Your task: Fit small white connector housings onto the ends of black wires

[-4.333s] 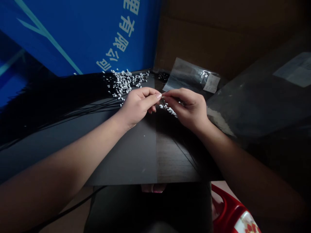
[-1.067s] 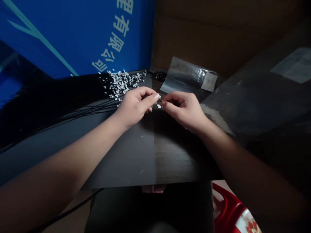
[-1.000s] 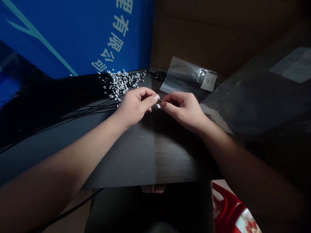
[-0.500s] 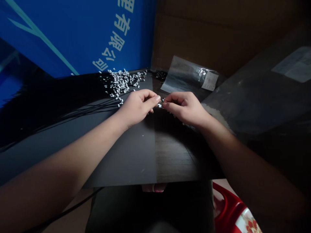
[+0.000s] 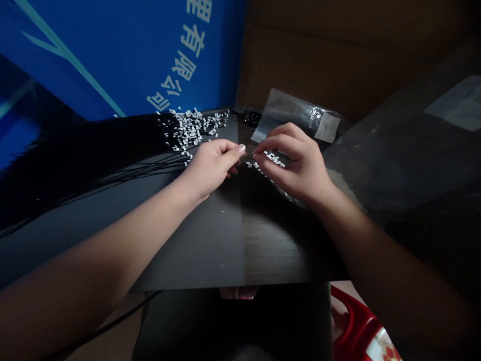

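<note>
My left hand (image 5: 210, 168) and my right hand (image 5: 296, 163) meet fingertip to fingertip above a dark board (image 5: 210, 235). Both pinch something thin and dark between thumb and forefinger; I cannot make out what it is. A few small white pieces (image 5: 272, 160) lie under the curled fingers of my right hand. A bigger scatter of small white pieces (image 5: 191, 128) lies just behind my left hand. Thin black wires (image 5: 150, 165) run leftward from under my left hand.
A clear plastic bag with a white label (image 5: 296, 118) lies behind my right hand. A blue panel with white characters (image 5: 124, 55) stands at the back left, brown cardboard (image 5: 338, 55) at the back right. Dark plastic sheeting (image 5: 406, 150) covers the right. A red object (image 5: 356, 326) sits bottom right.
My right hand has lifted and arched since half a second ago, uncovering white pieces beneath it. My left hand has barely shifted. Both pinches stay closed.
</note>
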A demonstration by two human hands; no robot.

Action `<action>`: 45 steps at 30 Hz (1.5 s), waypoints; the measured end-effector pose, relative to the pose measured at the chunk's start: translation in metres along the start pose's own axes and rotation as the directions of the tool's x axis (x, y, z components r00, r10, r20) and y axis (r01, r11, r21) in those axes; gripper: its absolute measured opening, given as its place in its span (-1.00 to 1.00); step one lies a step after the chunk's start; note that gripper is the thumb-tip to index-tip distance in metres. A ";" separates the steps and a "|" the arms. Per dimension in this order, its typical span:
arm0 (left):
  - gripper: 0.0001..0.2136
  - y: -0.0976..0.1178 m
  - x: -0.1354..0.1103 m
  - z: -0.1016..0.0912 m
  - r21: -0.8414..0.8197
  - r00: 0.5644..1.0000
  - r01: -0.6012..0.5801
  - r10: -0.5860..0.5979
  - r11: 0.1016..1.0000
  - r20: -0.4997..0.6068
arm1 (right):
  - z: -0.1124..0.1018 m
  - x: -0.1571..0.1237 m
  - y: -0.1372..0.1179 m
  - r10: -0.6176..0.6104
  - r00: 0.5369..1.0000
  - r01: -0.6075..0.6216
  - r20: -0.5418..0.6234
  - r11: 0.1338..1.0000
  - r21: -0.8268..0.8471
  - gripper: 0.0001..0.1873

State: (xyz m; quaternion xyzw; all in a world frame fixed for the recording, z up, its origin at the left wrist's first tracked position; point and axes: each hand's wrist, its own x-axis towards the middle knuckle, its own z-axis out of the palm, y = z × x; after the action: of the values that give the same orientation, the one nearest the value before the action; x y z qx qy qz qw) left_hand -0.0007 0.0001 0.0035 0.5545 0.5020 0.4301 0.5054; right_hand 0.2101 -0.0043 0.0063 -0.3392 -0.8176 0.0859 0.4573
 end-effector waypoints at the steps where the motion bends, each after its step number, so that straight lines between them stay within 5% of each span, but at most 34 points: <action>1: -0.79 0.000 0.000 0.000 -0.002 1.000 0.001 -0.001 1.000 -0.002 | 0.000 0.000 0.000 -0.022 0.999 0.022 0.027 0.999 -0.025 -0.89; 15: -0.79 0.002 -0.002 0.005 -0.159 0.995 0.096 -0.099 0.983 -0.009 | 0.008 -0.003 0.001 0.055 0.987 -0.037 0.151 0.992 -0.121 -0.82; 30: -0.78 0.002 -0.003 0.006 -0.254 0.987 0.141 -0.155 0.957 -0.033 | 0.014 -0.006 0.003 0.044 0.995 -0.036 0.091 0.995 -0.092 -0.79; 45: -0.77 0.001 -0.005 0.009 -0.262 0.984 0.162 -0.177 0.951 -0.032 | 0.021 -0.009 -0.004 0.184 0.978 -0.172 0.102 0.977 -0.123 -0.83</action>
State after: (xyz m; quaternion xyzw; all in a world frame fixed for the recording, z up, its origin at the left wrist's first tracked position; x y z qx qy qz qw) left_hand 0.0073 -0.0059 0.0039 0.4268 0.5010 0.4620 0.5944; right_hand 0.1941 -0.0092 -0.0097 -0.4312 -0.8119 0.0989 0.3808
